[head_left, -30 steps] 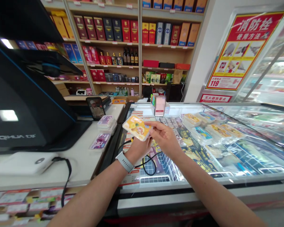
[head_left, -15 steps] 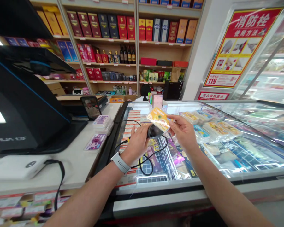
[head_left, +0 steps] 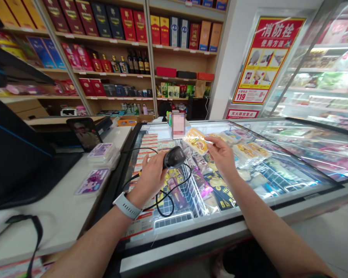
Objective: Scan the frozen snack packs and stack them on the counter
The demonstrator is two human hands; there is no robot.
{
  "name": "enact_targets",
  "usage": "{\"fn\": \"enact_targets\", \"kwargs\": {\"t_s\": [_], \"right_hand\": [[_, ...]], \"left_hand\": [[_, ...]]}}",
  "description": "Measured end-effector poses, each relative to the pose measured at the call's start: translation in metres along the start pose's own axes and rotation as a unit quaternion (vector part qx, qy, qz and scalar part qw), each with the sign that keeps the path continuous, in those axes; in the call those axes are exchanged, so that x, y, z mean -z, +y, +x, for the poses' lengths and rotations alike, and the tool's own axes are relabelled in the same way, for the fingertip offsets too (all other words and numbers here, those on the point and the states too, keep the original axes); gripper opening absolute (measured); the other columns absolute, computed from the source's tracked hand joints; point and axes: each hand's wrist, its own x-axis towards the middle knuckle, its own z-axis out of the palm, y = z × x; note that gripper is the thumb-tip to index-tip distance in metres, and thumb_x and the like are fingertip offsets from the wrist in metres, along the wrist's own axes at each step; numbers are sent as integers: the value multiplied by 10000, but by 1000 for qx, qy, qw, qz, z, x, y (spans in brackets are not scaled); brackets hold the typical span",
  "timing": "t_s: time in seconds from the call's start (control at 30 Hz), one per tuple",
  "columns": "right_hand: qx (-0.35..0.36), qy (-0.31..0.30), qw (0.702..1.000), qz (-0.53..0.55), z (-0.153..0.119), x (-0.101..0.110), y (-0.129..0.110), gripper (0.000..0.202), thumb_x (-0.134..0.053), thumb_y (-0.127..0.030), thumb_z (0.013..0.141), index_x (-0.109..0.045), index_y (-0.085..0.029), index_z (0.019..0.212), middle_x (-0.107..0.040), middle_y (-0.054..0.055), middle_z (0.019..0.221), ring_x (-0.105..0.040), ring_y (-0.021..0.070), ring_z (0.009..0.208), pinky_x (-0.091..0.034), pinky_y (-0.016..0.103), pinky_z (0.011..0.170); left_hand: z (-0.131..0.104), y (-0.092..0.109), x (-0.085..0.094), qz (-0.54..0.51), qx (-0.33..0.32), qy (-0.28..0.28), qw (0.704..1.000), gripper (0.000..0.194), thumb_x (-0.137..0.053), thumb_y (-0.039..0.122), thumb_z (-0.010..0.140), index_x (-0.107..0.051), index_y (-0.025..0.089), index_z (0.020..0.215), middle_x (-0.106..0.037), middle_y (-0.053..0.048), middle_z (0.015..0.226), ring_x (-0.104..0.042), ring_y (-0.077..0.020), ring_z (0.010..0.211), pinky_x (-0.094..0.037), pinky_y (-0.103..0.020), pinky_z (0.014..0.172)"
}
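A black barcode scanner (head_left: 174, 157) is gripped in my left hand (head_left: 152, 175), its head pointing to the right and its black cable looping below over the freezer glass. With fingers and thumb, my right hand (head_left: 222, 154) pinches the right edge of a yellow-labelled flat plastic pack (head_left: 196, 140). The pack is held tilted above the glass, a little right of the scanner and apart from it. Farther right, several similar yellow packs (head_left: 247, 151) lie stacked on the freezer top. Purple-labelled packs (head_left: 93, 180) lie on the white counter to the left.
A glass-topped chest freezer (head_left: 208, 227) spans the front, with wire baskets and wrapped goods under the glass. On the left stand a phone (head_left: 84, 133) and a black checkout machine (head_left: 20, 154). Shelves of boxes and bottles (head_left: 139, 61) line the back.
My view has swung to the right. The yellow pack has moved right, away from in front of the scanner, so the scanner's head now shows fully. Both hands keep their grip.
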Motion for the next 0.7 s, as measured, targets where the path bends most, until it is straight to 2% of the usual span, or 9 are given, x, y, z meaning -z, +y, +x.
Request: {"fn": "enact_targets", "kwargs": {"t_s": [0.17,0.33,0.53,0.7], "right_hand": [[-14,11,999,-51,-1,4,14,388,-642,-466,862,-695,-187,1126,-548,-29,658,-466,124,563,-411,268,563],[-13,7,995,-97,-2,1,16,434,-724,-446,790,-692,-167,1120,-670,31,894,-525,129,667,-443,278,650],[-18,8,991,-132,-5,3,22,398,-663,-389,816,-690,-183,1155,-690,55,1024,-541,133,684,-464,295,678],[-19,8,994,-110,-4,3,32,595,-668,-377,788,-578,-192,1346,-671,19,876,-583,159,716,-500,326,717]], "left_hand": [[-1,0,0,11,-4,5,1000,506,-466,143,872,-441,156,1376,-622,-173,1357,-559,-299,1300,-269,-577,1177],[-1,0,2,13,-13,6,1000,500,-462,147,884,-437,149,1383,-623,-176,1350,-558,-302,1300,-268,-569,1174],[-1,-2,3,13,-16,21,1000,481,-457,150,886,-460,134,1367,-640,-178,1317,-573,-305,1270,-285,-559,1162],[-1,-4,3,11,-16,16,1000,497,-465,158,883,-455,131,1379,-627,-178,1338,-565,-308,1276,-277,-560,1165]]}}
